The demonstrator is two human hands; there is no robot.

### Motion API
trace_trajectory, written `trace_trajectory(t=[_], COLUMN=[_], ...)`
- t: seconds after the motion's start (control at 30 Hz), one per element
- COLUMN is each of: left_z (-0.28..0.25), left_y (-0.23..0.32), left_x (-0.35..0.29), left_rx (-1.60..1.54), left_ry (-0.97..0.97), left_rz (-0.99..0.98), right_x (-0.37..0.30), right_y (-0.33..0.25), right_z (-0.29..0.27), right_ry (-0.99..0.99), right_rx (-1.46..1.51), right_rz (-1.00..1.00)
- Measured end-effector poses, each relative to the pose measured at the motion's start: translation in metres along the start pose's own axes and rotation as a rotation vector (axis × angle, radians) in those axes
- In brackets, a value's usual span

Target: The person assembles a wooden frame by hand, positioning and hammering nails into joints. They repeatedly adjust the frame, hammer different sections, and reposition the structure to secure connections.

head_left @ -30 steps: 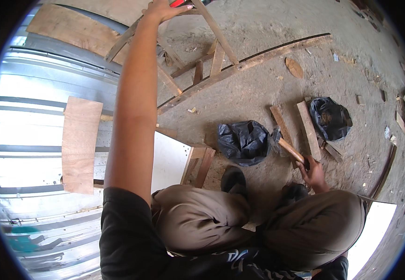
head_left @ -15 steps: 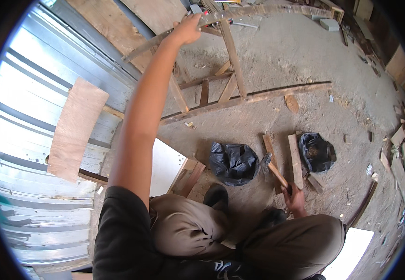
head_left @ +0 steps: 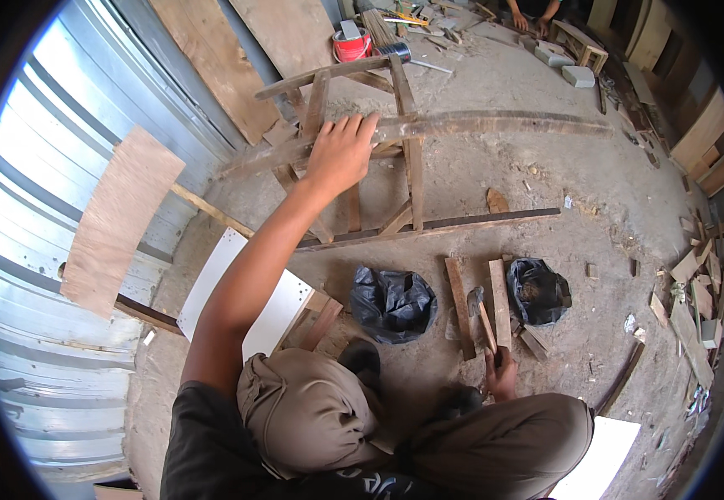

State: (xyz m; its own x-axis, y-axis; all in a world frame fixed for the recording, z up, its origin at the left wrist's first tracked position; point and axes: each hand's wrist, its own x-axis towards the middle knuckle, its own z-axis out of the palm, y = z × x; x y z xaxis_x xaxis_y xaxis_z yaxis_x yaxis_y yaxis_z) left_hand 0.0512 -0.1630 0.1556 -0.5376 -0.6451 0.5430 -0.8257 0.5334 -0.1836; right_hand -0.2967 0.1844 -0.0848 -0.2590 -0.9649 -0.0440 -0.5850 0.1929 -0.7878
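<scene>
With the fingers of my left hand point(head_left: 343, 156) wrapped over it, a long weathered wooden rail point(head_left: 495, 122) crosses the far middle of the view. It belongs to a wooden frame with upright and slanted pieces point(head_left: 413, 179) and a dark lower rail point(head_left: 470, 222) on the ground. My right hand point(head_left: 502, 375) is low at the right, beside my knee, closed round the handle of a hammer point(head_left: 486, 323). The hammer's head points away from me, between two short wooden strips, one darker point(head_left: 460, 308) and one lighter point(head_left: 500, 302).
Two black plastic bags point(head_left: 393, 305) point(head_left: 538, 292) sit open on the dirt floor. White boards point(head_left: 212, 279) point(head_left: 603, 458) lie at both sides. Corrugated metal sheeting point(head_left: 53, 217) walls the left. Scrap wood point(head_left: 695, 308) is piled right. Another person's hands point(head_left: 532, 23) and a red bucket point(head_left: 352, 46) show far off.
My left hand and the gripped rail have come nearer to me, and the frame has tilted. My right hand still holds the hammer low. The view has shifted, bringing another person's hands into sight.
</scene>
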Motion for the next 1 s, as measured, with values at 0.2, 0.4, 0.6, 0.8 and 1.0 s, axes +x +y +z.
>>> trace_trajectory(t=[0.2, 0.4, 0.6, 0.8, 1.0], left_z=[-0.001, 0.016, 0.074, 0.079, 0.024], left_y=[0.032, 0.011, 0.027, 0.046, 0.108], left_x=[-0.029, 0.047, 0.104, 0.104, 0.050], left_rx=[-0.152, -0.895, -1.692, -1.683, -1.596], left_ry=[-0.165, -0.611, -0.450, -0.290, -0.129], left_rz=[0.014, -0.548, -1.155, -1.059, -0.830], right_x=[-0.002, -0.009, -0.013, -0.019, -0.020], right_y=[-0.001, 0.003, -0.012, -0.002, -0.005], right_z=[-0.006, -0.008, 0.001, 0.003, -0.001], right_ry=[-0.024, -0.050, -0.064, -0.012, 0.036], right_rx=[-0.051, -0.055, -0.033, -0.045, 0.042], right_rz=[-0.005, -0.004, 0.001, 0.051, 0.104])
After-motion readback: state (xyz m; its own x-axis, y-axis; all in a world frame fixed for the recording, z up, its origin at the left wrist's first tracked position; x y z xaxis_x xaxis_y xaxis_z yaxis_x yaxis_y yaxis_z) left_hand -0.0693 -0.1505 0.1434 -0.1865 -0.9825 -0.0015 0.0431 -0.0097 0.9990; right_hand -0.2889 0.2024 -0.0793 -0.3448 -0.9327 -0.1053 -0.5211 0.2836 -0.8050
